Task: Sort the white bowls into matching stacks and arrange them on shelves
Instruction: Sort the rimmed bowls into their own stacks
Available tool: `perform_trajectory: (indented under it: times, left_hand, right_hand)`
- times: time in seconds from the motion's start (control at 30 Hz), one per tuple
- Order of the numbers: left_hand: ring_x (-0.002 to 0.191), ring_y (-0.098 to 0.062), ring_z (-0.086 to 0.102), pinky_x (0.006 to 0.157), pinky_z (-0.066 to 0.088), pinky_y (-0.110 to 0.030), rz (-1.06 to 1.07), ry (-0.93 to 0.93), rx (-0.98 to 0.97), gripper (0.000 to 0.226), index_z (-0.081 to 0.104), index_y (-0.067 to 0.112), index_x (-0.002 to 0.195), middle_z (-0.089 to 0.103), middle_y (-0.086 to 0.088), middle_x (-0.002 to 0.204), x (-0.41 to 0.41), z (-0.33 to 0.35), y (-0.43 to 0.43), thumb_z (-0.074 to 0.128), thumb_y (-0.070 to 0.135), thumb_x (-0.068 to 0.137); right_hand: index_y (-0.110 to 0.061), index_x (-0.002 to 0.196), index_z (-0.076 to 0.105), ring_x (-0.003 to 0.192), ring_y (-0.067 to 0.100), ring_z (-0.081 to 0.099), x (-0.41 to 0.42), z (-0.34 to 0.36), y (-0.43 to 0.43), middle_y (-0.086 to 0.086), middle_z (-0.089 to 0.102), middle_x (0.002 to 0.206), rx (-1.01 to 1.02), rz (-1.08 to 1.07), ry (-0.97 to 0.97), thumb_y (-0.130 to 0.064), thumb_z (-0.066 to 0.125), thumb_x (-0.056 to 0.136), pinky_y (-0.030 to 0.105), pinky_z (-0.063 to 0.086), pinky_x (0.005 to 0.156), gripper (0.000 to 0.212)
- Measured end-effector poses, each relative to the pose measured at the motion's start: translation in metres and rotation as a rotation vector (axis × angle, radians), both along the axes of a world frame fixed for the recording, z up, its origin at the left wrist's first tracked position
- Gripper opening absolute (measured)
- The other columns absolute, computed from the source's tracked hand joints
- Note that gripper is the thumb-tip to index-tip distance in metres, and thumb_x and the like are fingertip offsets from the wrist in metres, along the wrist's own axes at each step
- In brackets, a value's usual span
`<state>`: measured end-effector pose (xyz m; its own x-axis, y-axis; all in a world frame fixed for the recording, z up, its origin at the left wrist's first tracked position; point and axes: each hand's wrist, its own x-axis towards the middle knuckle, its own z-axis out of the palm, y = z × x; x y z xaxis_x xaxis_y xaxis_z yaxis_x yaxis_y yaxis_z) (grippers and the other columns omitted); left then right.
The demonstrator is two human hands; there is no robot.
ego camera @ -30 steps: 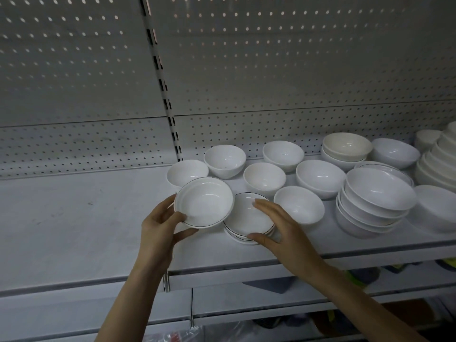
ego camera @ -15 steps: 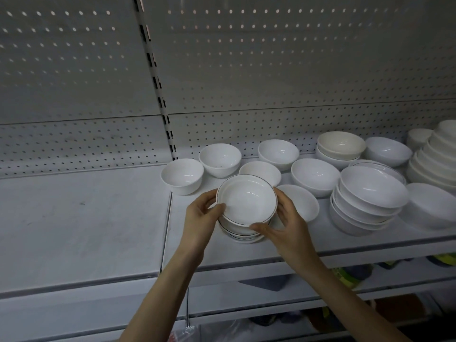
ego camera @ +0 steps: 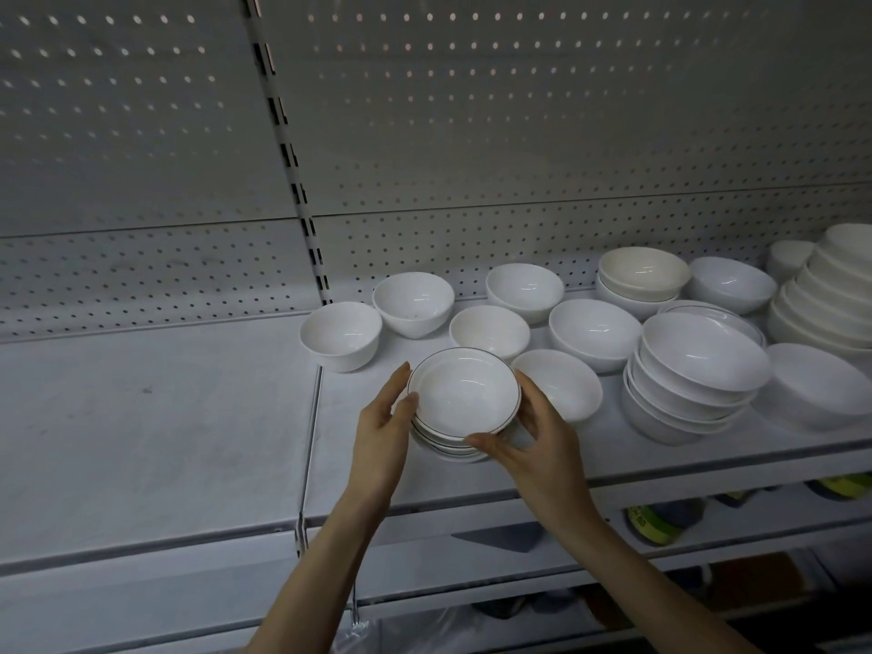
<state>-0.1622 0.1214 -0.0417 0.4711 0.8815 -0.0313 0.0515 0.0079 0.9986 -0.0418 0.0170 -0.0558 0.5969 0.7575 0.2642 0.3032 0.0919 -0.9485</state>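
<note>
The stack of rimmed bowls (ego camera: 465, 394) sits mouth-up on the shelf (ego camera: 188, 441) between our fingers, round, with no long axis. Our left hand (ego camera: 382, 431) lays nearly straight fingers against its left side; our right hand (ego camera: 542, 446) curls round its right rim.

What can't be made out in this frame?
- Head view, rimmed dish stack: count unclear, left hand and right hand cover its sides.
- Head view, far-right bowl stack: cut off by frame edge.
- Head view, lower-shelf items: dark, blocked by shelf.
</note>
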Motion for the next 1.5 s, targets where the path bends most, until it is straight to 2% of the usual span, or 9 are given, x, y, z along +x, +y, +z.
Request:
perform_trajectory:
  times: [0.2,0.43,0.67,0.77,0.9,1.0,1.07,1.3,1.5]
  left_hand:
    - [0.135,-0.01,0.038,0.115,0.029,-0.035,-0.029,-0.006,-0.011,0.042,0.043,0.017,0.141,0.044,0.005,0.145,0.001,-0.008,0.001,0.042,0.013,0.099]
    - [0.133,-0.014,0.041,0.113,0.032,-0.043,-0.008,0.006,-0.034,0.042,0.044,0.017,0.14,0.046,0.003,0.144,0.002,-0.011,0.004,0.04,0.011,0.099]
    - [0.102,0.007,0.058,0.089,0.047,-0.02,-0.08,-0.05,-0.017,0.029,0.058,0.033,0.113,0.062,0.018,0.114,-0.002,-0.009,0.001,0.04,0.014,0.1]
    - [0.106,0.011,0.054,0.094,0.045,-0.021,-0.144,-0.033,0.0,0.025,0.05,0.038,0.119,0.057,0.024,0.118,-0.006,-0.014,0.002,0.044,0.032,0.096]
    - [0.112,0.018,0.047,0.088,0.041,-0.005,-0.302,-0.018,0.062,0.05,0.037,0.04,0.126,0.046,0.029,0.126,-0.013,-0.021,0.001,0.063,0.045,0.084]
    - [0.125,0.012,0.039,0.098,0.04,-0.011,-0.371,0.03,0.163,0.089,0.025,0.032,0.139,0.038,0.034,0.134,-0.012,-0.031,0.005,0.075,0.044,0.066]
    - [0.126,0.011,0.037,0.1,0.038,-0.012,-0.353,0.047,0.202,0.095,0.024,0.032,0.139,0.036,0.035,0.135,-0.009,-0.032,0.006,0.077,0.045,0.061]
    - [0.115,0.017,0.046,0.087,0.043,-0.006,-0.245,0.009,0.165,0.085,0.038,0.038,0.125,0.047,0.031,0.125,-0.005,-0.032,0.006,0.079,0.047,0.052]
    - [0.11,0.02,0.047,0.084,0.041,-0.002,-0.199,0.006,0.166,0.08,0.04,0.042,0.121,0.049,0.035,0.12,-0.009,-0.03,0.003,0.078,0.05,0.05]
  right_hand:
    - [-0.041,0.124,0.044,0.121,0.001,0.05,0.001,-0.001,0.001,-0.021,0.054,0.127,-0.002,-0.002,0.008,-0.063,0.075,0.055,0.02,0.045,0.097,0.078]
    - [-0.034,0.129,0.041,0.124,0.006,0.047,0.003,-0.009,0.004,-0.014,0.052,0.131,-0.037,0.013,-0.009,-0.041,0.079,0.06,0.033,0.045,0.103,0.079]
    - [-0.028,0.134,0.039,0.128,0.007,0.044,0.003,-0.011,0.005,-0.012,0.049,0.135,-0.06,0.008,-0.034,-0.05,0.08,0.061,0.035,0.042,0.105,0.087]
    - [-0.031,0.131,0.038,0.129,0.004,0.041,0.001,-0.011,-0.002,-0.024,0.044,0.134,-0.003,-0.011,-0.079,-0.058,0.072,0.065,0.028,0.041,0.106,0.079]
    - [-0.034,0.124,0.044,0.123,0.003,0.045,-0.002,-0.018,-0.021,-0.022,0.048,0.129,0.044,-0.095,-0.123,-0.066,0.061,0.073,0.015,0.042,0.099,0.063]
    - [-0.038,0.123,0.046,0.123,0.0,0.046,-0.003,-0.026,-0.031,-0.023,0.051,0.129,-0.035,-0.077,-0.045,-0.073,0.058,0.068,0.018,0.042,0.099,0.066]
    - [-0.042,0.13,0.039,0.127,-0.004,0.041,-0.003,-0.03,-0.032,-0.029,0.044,0.135,-0.097,-0.024,-0.021,-0.074,0.057,0.068,0.018,0.04,0.101,0.073]
    - [-0.028,0.144,0.027,0.126,0.002,0.046,-0.005,-0.017,-0.016,-0.017,0.041,0.142,-0.065,0.107,0.12,-0.03,0.063,0.082,0.018,0.048,0.092,0.071]
    - [-0.022,0.142,0.033,0.123,0.002,0.049,-0.005,-0.012,-0.009,-0.013,0.047,0.139,-0.053,0.096,0.164,-0.038,0.064,0.084,0.031,0.05,0.096,0.068]
